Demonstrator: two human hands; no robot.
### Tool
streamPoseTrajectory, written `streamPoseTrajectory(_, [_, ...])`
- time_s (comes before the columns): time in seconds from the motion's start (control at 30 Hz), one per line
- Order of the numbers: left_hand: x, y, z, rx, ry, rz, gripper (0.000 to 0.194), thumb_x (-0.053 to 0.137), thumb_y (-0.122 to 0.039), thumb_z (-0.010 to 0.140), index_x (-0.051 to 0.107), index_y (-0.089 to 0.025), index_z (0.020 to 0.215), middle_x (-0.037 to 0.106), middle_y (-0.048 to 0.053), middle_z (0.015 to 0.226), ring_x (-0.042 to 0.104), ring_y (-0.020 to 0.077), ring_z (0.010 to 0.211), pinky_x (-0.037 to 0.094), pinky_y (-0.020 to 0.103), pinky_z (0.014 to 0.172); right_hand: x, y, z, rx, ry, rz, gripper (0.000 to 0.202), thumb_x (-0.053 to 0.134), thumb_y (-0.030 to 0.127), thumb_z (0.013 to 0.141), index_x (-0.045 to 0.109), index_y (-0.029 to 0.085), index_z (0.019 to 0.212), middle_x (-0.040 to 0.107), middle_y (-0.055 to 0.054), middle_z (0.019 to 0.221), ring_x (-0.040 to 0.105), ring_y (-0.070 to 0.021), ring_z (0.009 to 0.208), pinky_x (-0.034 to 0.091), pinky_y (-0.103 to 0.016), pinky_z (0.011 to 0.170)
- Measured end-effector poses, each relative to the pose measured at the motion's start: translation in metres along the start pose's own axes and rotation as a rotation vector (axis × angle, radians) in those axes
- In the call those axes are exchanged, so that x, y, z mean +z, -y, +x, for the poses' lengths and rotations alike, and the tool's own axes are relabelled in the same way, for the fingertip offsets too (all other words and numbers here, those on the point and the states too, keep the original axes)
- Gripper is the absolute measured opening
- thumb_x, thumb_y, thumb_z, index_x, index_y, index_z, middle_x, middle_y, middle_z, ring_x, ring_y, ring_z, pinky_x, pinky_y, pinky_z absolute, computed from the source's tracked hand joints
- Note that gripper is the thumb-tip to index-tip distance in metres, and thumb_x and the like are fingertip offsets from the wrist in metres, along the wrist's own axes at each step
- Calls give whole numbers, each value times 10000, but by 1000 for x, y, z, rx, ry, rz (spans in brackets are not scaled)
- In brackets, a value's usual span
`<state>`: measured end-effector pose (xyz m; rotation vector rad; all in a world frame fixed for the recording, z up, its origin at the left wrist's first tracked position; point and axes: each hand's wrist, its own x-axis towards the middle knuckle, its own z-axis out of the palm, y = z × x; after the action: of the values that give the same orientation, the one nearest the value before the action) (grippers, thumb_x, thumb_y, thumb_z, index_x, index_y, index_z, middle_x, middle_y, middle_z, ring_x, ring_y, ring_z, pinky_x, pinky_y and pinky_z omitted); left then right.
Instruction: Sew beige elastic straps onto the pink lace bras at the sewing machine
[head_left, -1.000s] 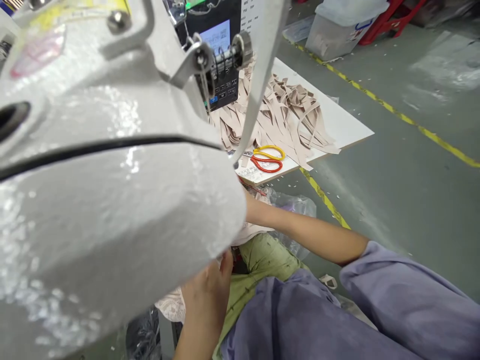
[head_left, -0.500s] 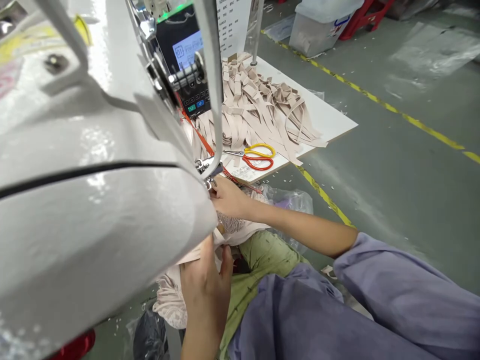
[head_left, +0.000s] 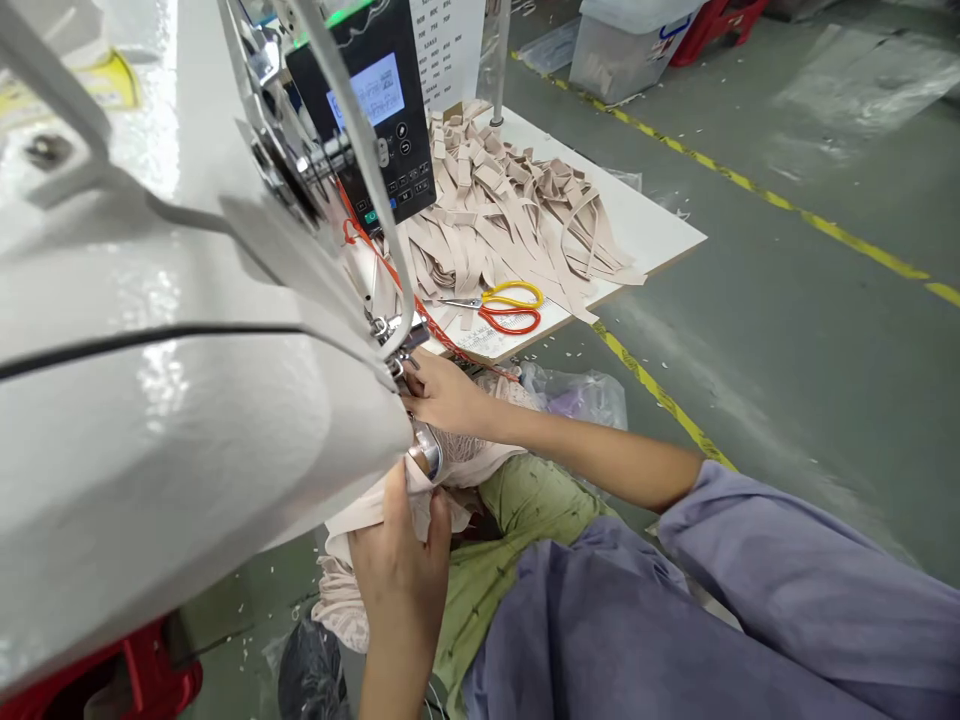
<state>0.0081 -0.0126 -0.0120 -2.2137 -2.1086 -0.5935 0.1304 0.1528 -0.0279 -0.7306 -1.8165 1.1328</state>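
A white sewing machine [head_left: 225,440] fills the left of the view. Under its head, by the needle area, my right hand [head_left: 450,400] pinches the beige lace garment, its fingertips partly hidden by the machine. Lower down, my left hand [head_left: 401,550] grips the pale pink fabric [head_left: 367,510] of the same garment, thumb raised at the right. Between the hands shows the rounded metal end of the machine arm [head_left: 427,450]. The garment's lace part [head_left: 341,605] hangs below, left of my left hand.
Scissors [head_left: 511,308] with yellow and red handles lie on the white table [head_left: 660,235] beside a heap of beige strips [head_left: 517,210]. Above is a control panel [head_left: 375,110]. A clear bin [head_left: 622,50] and red stools stand on the floor.
The machine and panel appear shifted left in the view. The metal arm end between my hands is now exposed, and my left hand sits slightly further left with the fabric.
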Motion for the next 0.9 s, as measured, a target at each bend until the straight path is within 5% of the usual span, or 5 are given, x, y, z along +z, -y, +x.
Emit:
streamPoseTrajectory(0.27, [10, -6, -13, -202, -87, -41, 956, 655, -477, 861, 153, -67, 1564, 448, 338, 1461, 541, 440, 1289, 537, 518, 934, -7, 1, -41, 168, -121, 206, 370, 595, 364, 913, 499, 202, 1232, 579, -78, 1195, 571, -113, 789, 486, -269, 732])
streamPoseTrajectory(0.43, [26, -40, -35, -75, -105, -41, 1013, 672, -388, 873, 15, -97, 1587, 406, 340, 1493, 483, 432, 1350, 517, 552, 984, -18, 18, -92, 267, 55, 180, 370, 663, 474, 869, 577, 181, 1079, 634, -52, 1028, 594, -168, 906, 486, -302, 825])
streamPoseTrajectory(0.6, [20, -71, -68, 28, 160, -321, 993, 649, -337, 894, -23, -100, 1586, 507, 298, 1436, 553, 368, 1305, 568, 468, 960, -25, 31, -130, 425, 84, 341, 344, 593, 500, 916, 606, 167, 828, 565, 14, 755, 524, -130, 694, 422, -248, 630])
streamPoseTrajectory(0.73, [-7, -56, -66, -70, 248, -579, 540, 511, -210, 967, 360, -207, 1485, 761, 66, 940, 742, 185, 821, 607, 280, 682, -38, 34, -138, 508, 166, 526, 391, 630, 531, 885, 642, 140, 864, 558, 15, 745, 489, -106, 661, 390, -227, 607])
streamPoseTrajectory(0.9, [-24, -41, -32, 286, 25, -361, 410, 494, -249, 953, 517, -171, 1354, 640, 158, 1272, 556, 300, 1260, 376, 533, 1117, -46, 42, -133, 435, 490, 480, 423, 564, 532, 927, 667, 122, 948, 593, 5, 767, 507, -102, 676, 394, -213, 628])
